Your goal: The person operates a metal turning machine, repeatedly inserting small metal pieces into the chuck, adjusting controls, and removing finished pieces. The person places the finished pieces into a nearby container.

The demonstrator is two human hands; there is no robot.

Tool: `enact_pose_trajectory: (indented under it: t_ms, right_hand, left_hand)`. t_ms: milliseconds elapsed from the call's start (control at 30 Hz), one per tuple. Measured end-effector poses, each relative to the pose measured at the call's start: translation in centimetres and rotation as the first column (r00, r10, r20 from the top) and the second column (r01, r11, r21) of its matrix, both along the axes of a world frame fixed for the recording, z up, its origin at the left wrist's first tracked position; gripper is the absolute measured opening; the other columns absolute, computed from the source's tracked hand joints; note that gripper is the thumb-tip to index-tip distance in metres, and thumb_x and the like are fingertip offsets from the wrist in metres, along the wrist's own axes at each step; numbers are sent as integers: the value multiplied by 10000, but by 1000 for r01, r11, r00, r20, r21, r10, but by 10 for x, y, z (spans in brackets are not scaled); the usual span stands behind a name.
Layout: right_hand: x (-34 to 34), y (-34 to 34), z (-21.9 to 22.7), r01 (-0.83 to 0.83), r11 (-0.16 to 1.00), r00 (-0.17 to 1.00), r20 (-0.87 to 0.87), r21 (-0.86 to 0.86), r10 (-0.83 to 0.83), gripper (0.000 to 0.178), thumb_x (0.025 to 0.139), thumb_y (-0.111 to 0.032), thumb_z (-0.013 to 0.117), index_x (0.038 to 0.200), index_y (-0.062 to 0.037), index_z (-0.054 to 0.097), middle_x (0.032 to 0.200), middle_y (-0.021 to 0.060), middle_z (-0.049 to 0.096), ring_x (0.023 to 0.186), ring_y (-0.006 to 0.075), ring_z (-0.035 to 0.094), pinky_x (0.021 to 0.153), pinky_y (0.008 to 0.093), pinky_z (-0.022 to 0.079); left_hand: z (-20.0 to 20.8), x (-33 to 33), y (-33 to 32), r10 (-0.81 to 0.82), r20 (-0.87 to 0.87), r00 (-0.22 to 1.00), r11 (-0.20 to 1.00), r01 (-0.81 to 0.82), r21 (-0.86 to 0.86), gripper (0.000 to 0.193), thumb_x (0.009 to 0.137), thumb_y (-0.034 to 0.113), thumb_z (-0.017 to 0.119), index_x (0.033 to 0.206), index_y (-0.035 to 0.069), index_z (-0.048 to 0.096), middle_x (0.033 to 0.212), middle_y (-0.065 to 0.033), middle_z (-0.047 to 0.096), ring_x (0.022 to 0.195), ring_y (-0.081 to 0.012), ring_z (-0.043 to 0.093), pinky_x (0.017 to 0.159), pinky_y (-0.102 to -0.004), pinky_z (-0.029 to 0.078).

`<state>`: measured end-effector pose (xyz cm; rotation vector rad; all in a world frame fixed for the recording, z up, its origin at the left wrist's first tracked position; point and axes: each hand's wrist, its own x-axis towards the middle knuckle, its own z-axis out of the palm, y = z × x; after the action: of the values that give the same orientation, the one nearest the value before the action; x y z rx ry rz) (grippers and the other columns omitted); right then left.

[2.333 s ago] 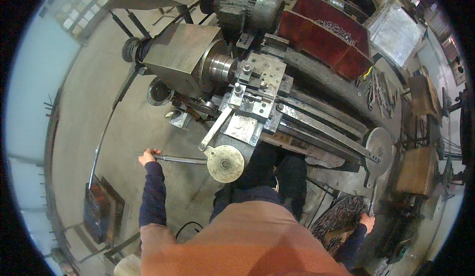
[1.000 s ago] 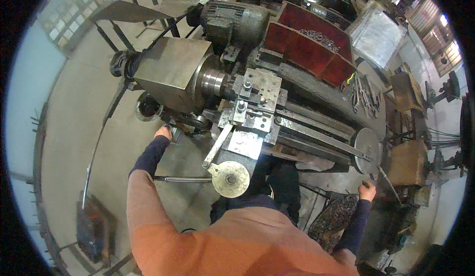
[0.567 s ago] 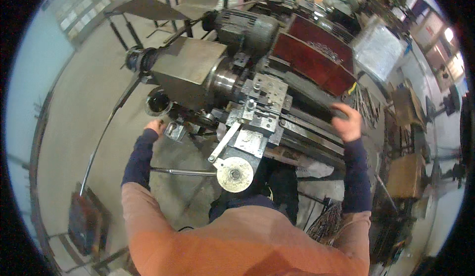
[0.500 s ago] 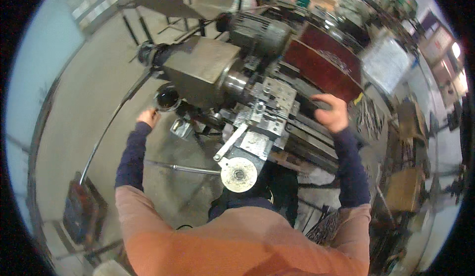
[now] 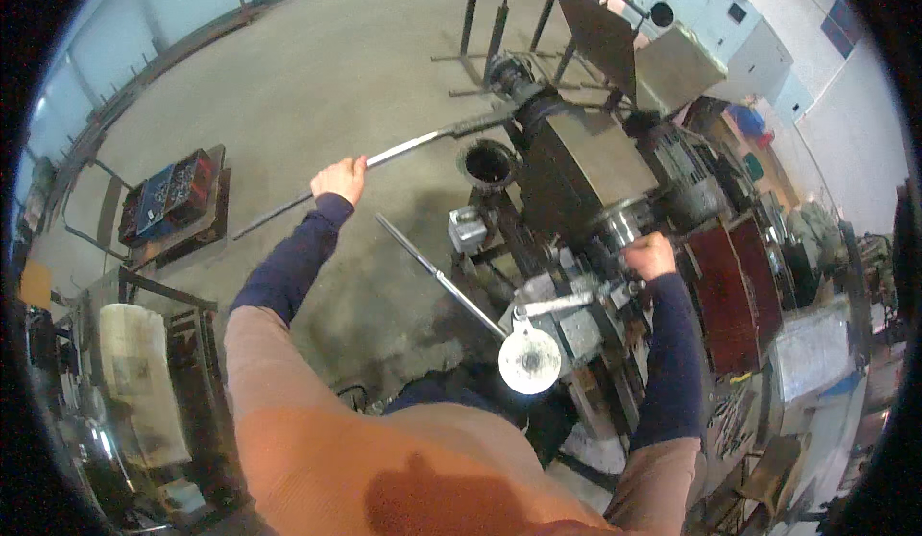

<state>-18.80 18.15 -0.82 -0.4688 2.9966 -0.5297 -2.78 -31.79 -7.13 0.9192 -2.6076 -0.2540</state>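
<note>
My left hand is closed round a long metal bar, which runs from the left end of the lathe headstock out over the floor. My right hand is curled closed beside the shiny round chuck; what its fingers hold, if anything, is hidden. Nearer my body, a pale round dial sits at the front of the lathe carriage, with a crank handle just above it. From near the dial a thin steel lever sticks out to the left.
A dark round cup stands beside the headstock. Right of the lathe are a dark red box and scattered tools. On the far left floor stands a low cart with a box on it. Metal stands rise behind the headstock.
The view has swung left. My left hand, formerly near the dark cup, now grips the long bar. My right hand has moved from beyond the tool post to beside the chuck, its fingers now curled.
</note>
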Motion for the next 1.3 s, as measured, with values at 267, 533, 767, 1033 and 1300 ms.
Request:
enact_pose_trajectory:
  t_ms: [267, 533, 767, 1033, 1300]
  right_hand:
    - [-10, -2, -15, -7, 995, 993, -118, 101, 19, 200, 580, -267, 620, 588, -69, 644, 587, 142, 579, 587, 325, 576, 574, 415, 473]
    - [10, -10, 12, 140, 988, 990, -10, 70, -140, 243, 579, -247, 612, 681, -31, 661, 738, 194, 632, 722, 327, 635, 684, 395, 513]
    - [41, 51, 56, 208, 967, 930, -279, -144, -241, 242, 572, -273, 592, 682, -83, 693, 639, 149, 615, 605, 313, 609, 628, 372, 498]
    - [59, 223, 85, 437, 874, 738, -470, -213, -484, 473, 557, -197, 608, 1024, -145, 651, 1188, 196, 513, 1058, 336, 523, 908, 369, 423]
    - [194, 282, 55, 380, 871, 671, -555, -311, -491, 460, 568, -173, 630, 1019, -86, 639, 1286, 216, 434, 1061, 313, 526, 861, 342, 433]
  left_hand:
    - [-30, -24, -47, 120, 109, 987, 992, -117, -37, 489, 866, 503, 328, 830, 152, 667, 812, -150, 637, 778, -343, 605, 666, -457, 449]
    - [-5, 14, 41, -17, 2, 1000, 997, 17, -82, 471, 895, 463, 343, 843, 88, 624, 748, -167, 614, 699, -379, 581, 602, -483, 439]
    - [-6, 20, 48, -30, -94, 995, 998, 24, -62, 487, 898, 470, 345, 840, 78, 628, 742, -173, 615, 688, -376, 582, 588, -476, 437]
    - [5, 2, 48, -34, 78, 996, 999, 33, 14, 502, 856, 509, 391, 981, 85, 630, 855, -171, 635, 789, -376, 593, 666, -446, 459]
    - [39, -16, 117, -758, -43, 650, 636, 725, -264, 234, 810, 135, 582, 1000, -1, 579, 862, -137, 609, 864, -321, 553, 753, -393, 426]
